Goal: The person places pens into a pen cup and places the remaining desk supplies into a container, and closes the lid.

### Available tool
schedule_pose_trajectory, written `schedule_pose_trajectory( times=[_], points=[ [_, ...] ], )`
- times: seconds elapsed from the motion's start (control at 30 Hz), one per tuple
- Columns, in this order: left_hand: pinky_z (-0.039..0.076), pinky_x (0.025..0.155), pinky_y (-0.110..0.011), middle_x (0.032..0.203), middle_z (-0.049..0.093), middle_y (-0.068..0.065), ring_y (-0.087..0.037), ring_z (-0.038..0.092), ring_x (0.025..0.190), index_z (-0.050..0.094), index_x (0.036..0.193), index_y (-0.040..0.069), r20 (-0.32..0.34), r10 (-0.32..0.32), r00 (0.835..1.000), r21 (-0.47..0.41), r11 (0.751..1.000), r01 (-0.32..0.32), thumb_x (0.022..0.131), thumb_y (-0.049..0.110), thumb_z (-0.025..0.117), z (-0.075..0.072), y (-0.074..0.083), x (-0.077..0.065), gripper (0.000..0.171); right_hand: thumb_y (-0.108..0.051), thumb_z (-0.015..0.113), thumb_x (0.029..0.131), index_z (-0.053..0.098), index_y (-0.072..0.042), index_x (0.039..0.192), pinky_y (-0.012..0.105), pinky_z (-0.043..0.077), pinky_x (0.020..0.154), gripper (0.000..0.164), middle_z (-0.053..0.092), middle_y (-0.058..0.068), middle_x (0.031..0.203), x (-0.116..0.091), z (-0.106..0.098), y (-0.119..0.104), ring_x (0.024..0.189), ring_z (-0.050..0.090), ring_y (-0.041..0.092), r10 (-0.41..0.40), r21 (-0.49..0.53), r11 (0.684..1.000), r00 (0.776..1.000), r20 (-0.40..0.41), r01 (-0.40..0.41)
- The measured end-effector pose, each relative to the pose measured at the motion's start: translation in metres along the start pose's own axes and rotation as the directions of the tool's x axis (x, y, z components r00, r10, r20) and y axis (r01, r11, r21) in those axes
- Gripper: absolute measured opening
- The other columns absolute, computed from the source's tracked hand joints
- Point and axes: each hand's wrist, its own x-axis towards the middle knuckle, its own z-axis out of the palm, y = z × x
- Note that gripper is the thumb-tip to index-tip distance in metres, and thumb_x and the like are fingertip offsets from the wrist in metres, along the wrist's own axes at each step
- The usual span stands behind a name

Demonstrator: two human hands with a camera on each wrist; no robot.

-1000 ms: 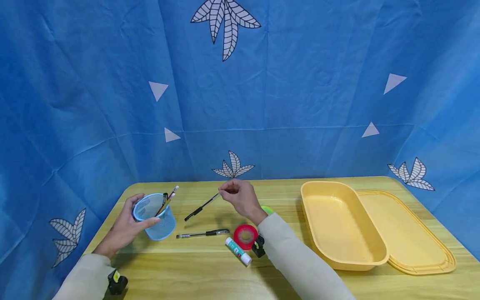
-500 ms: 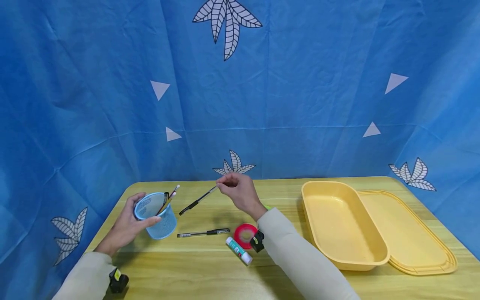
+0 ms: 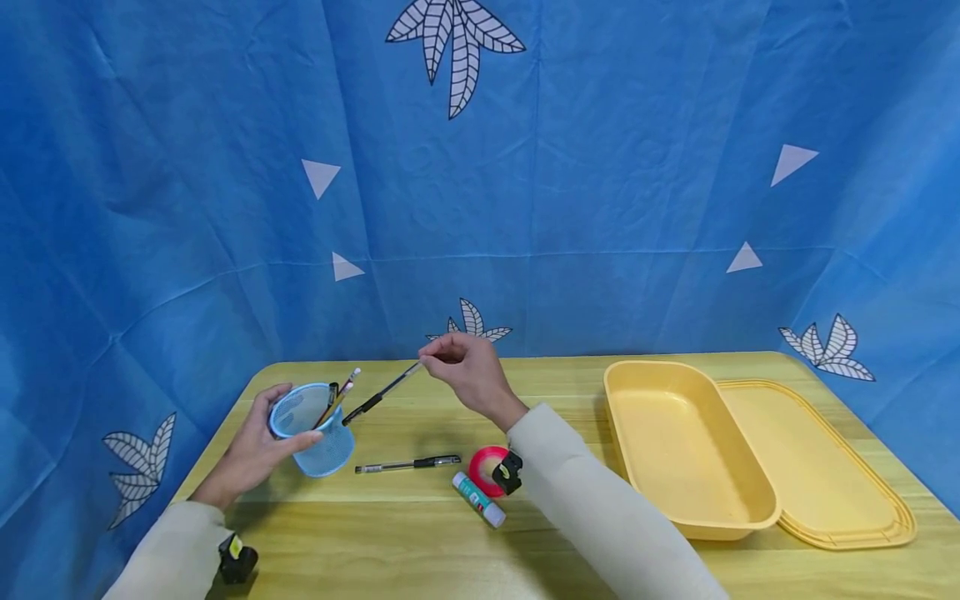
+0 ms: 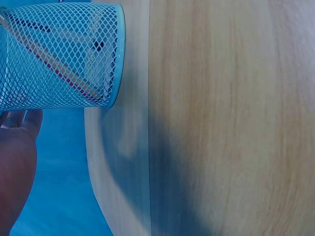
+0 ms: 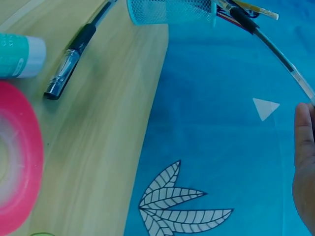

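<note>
A light-blue mesh pen cup [image 3: 326,452] stands at the left of the table, gripped around its side by my left hand [image 3: 251,454]. Two pencils [image 3: 335,407] and a dark-capped item lean out of its rim; the left wrist view shows them through the mesh [image 4: 59,54]. My right hand [image 3: 477,377] pinches a clear and black pen [image 3: 384,393] by one end, above the table. The pen slants down to the left, its black end close to the cup's rim. In the right wrist view that black end overlaps the cup [image 5: 167,12]; contact is unclear.
Another pen [image 3: 407,464] lies in front of the cup. A glue stick [image 3: 478,499] and a red tape roll [image 3: 477,468] lie right of it, beneath my right forearm. A yellow box [image 3: 678,450] and its lid [image 3: 817,475] are at the right. A blue cloth [image 3: 600,208] hangs behind.
My right hand has moved left and up with the pen, bringing the pen's black end to the cup's rim. The left hand and cup have stayed nearly still.
</note>
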Motion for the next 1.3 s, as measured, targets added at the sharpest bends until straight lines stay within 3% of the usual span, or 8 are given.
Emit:
schedule_pose_trajectory(
  times=[0.7, 1.3],
  points=[
    [0.039, 0.102, -0.062, 0.142, 0.035, -0.032, -0.048, 0.042, 0.127, 0.012, 0.153, -0.002, 0.009, 0.006, 1.000, -0.018, 1.000, -0.006, 0.089, 0.019, 0.077, -0.001, 0.001, 0.001, 0.093, -0.003, 0.070, 0.093, 0.073, 0.000, 0.099, 0.025, 0.055, 0.073, 0.008, 0.074, 0.011, 0.098, 0.017, 0.014, -0.030, 0.083, 0.066, 0.012, -0.036, 0.053, 0.998, 0.999, 0.022, 0.034],
    [0.038, 0.102, -0.062, 0.143, 0.035, -0.031, -0.047, 0.043, 0.127, 0.013, 0.153, -0.002, 0.006, -0.003, 1.000, 0.009, 1.000, 0.003, 0.090, 0.026, 0.077, -0.001, 0.001, -0.001, 0.094, -0.006, 0.068, 0.095, 0.073, -0.002, 0.102, 0.024, 0.054, 0.073, 0.009, 0.074, 0.008, 0.099, 0.030, 0.024, -0.044, 0.083, 0.066, 0.010, -0.060, -0.044, 0.997, 0.997, 0.043, 0.062]
  ],
)
